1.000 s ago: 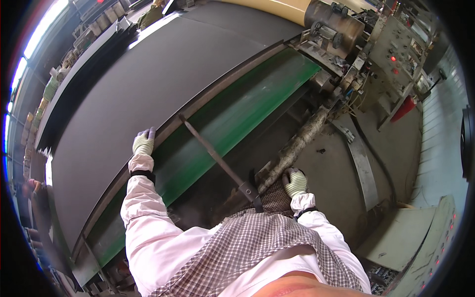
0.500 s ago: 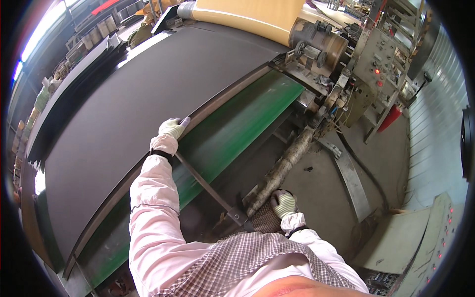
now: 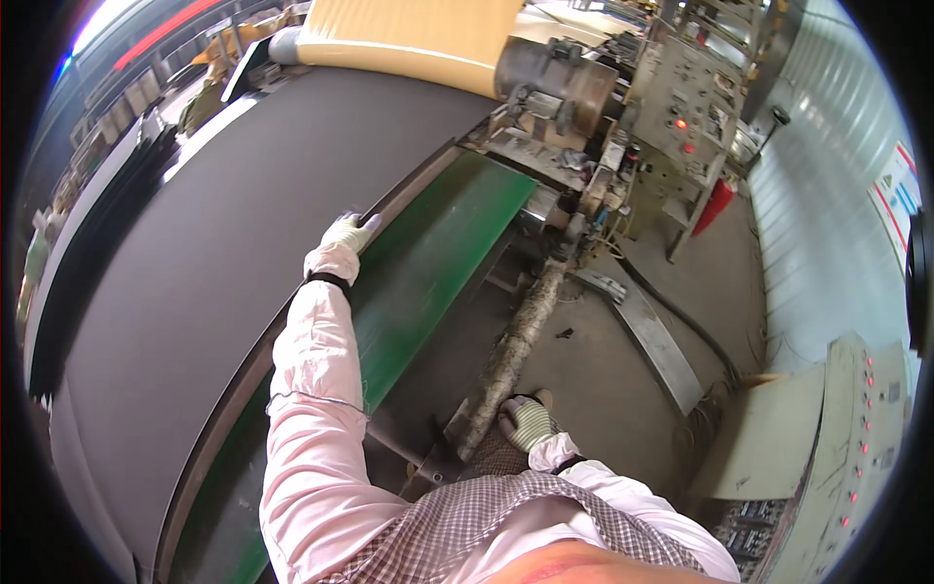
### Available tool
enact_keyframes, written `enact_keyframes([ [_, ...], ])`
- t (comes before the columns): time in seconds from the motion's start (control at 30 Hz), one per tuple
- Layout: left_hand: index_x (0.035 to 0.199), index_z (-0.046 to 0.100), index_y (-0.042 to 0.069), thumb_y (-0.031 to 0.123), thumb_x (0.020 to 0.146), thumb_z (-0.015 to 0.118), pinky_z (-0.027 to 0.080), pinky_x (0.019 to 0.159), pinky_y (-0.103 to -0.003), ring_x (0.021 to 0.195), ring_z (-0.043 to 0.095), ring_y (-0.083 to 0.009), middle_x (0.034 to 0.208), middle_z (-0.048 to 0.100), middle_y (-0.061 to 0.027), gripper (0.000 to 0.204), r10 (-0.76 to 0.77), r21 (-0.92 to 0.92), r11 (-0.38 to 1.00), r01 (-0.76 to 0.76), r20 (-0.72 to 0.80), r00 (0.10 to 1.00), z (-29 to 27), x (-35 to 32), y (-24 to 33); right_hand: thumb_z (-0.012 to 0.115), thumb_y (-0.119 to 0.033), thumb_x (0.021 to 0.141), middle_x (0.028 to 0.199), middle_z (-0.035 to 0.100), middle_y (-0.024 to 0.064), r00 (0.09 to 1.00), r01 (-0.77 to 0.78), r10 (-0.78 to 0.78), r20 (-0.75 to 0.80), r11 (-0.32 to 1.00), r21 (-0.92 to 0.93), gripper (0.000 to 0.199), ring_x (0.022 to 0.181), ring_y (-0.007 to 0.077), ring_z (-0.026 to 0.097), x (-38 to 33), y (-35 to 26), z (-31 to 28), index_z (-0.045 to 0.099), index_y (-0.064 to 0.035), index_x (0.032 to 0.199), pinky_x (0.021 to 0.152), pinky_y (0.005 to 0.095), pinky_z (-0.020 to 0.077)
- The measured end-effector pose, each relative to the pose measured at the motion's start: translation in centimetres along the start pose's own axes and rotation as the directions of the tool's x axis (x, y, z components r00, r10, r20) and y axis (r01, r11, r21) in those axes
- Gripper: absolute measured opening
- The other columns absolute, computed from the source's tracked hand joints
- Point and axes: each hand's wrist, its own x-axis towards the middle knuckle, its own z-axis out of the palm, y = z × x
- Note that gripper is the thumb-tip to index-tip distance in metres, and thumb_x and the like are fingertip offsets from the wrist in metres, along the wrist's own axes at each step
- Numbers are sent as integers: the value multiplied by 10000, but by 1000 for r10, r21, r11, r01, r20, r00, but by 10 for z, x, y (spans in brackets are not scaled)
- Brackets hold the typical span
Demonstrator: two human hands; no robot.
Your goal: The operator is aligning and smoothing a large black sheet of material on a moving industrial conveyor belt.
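Note:
My left hand [image 3: 348,235], in a pale striped work glove, rests on the narrow brown bar [image 3: 404,195] along the edge of the machine bed. Its fingers lie over the bar with the thumb apart. A wide dark grey sheet [image 3: 224,243] spreads left of the bar, and a green sloping panel [image 3: 438,248] runs along its right. Low by my checked apron [image 3: 530,487], my right hand [image 3: 528,424] has its gloved fingers curled inward. What they hold, if anything, is hidden. Close beside it is the lower end of a crusted, mottled pipe [image 3: 511,355].
A big tan roll [image 3: 409,44] lies across the far end, next to a metal drum [image 3: 559,83]. Beyond stands a control panel [image 3: 686,102] with red lights. A green cabinet [image 3: 837,438] is at the near right. A metal plate [image 3: 647,346] and black hose [image 3: 686,316] lie on the floor.
My view has shifted, so the machine sits further left. My left hand is farther along the bar, nearer the roll. My right hand stays low beside the pipe.

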Motion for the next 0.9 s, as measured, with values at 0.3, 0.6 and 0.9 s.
enact_keyframes([
  [0.3, 1412, 390, 221, 452, 979, 329, 244, 1141, -401, 1391, 279, -296, 1463, 385, -71, 494, 70, 338, 938, -77, 31, 997, -4, -71, -126, 628, -233, 765, 857, 634, 165, 1000, 25, -25, -15, 1000, -3, 191, 800, 359, 599, -1, -1, -3, 642, -77, 873, 764, 471, 453],
  [0.6, 1486, 282, 198, 603, 946, 298, 151, 1172, -409, 1440, 181, -273, 1558, 206, -109, 675, -812, 26, 561, 828, -177, 556, -53, -356, -303, 586, -234, 818, 859, 623, 182, 998, 22, -21, -56, 1000, 9, 184, 780, 397, 585, -7, 21, 25, 635, -79, 905, 708, 500, 465],
  [0.9, 1353, 489, 154, 495, 974, 277, 286, 1113, -410, 1340, 385, -276, 1436, 441, -95, 553, -579, 105, 766, 635, -316, 751, -40, -319, -256, 596, -216, 805, 873, 627, 181, 992, 54, -58, -116, 998, -43, 195, 800, 400, 594, -7, 18, 28, 642, -73, 930, 716, 498, 478],
])
